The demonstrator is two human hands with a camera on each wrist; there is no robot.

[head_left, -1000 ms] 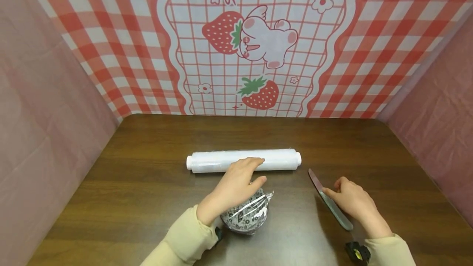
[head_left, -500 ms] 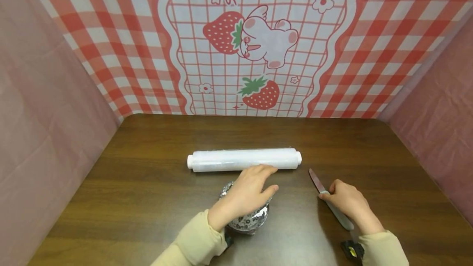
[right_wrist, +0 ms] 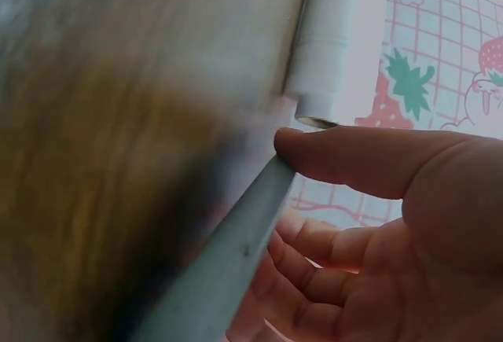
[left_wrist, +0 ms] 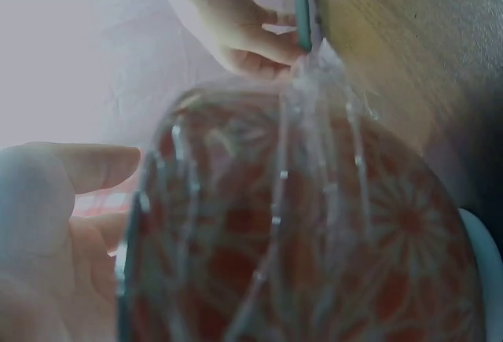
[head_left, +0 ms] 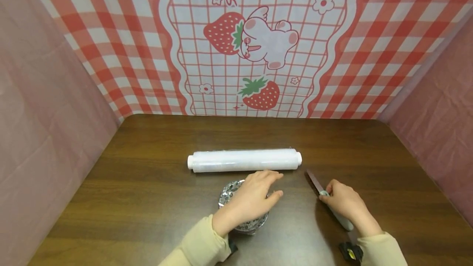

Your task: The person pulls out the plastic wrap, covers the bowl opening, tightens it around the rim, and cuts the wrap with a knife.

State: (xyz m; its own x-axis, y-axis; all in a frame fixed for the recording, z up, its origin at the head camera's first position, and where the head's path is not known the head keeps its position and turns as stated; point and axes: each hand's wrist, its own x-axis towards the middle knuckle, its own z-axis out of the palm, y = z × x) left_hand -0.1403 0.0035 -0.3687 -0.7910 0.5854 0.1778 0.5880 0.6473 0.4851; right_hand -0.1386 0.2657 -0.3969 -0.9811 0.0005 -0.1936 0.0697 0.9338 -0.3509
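A patterned bowl (head_left: 226,192) with clear plastic wrap drawn over it stands on the table. My left hand (head_left: 252,198) hovers above it with relaxed fingers and hides much of its top; the left wrist view shows creased wrap (left_wrist: 314,114) and that hand (left_wrist: 47,232) beside the rim, holding nothing. To the right, my right hand (head_left: 345,202) grips a knife (head_left: 339,216) by its pale green handle, blade tip pointing away from me. In the right wrist view the thumb lies on the handle (right_wrist: 228,263), with the other fingers curled behind it.
A white roll of plastic wrap (head_left: 244,160) lies crosswise behind the bowl. Wood-grain table (head_left: 155,143) extends around these things. A strawberry-print cloth (head_left: 258,60) hangs behind, and pink cloths (head_left: 55,93) close off both sides.
My left hand has slid right and slightly toward me over the bowl. The right hand's fingers have closed around the knife handle, and the blade tip has shifted a little left.
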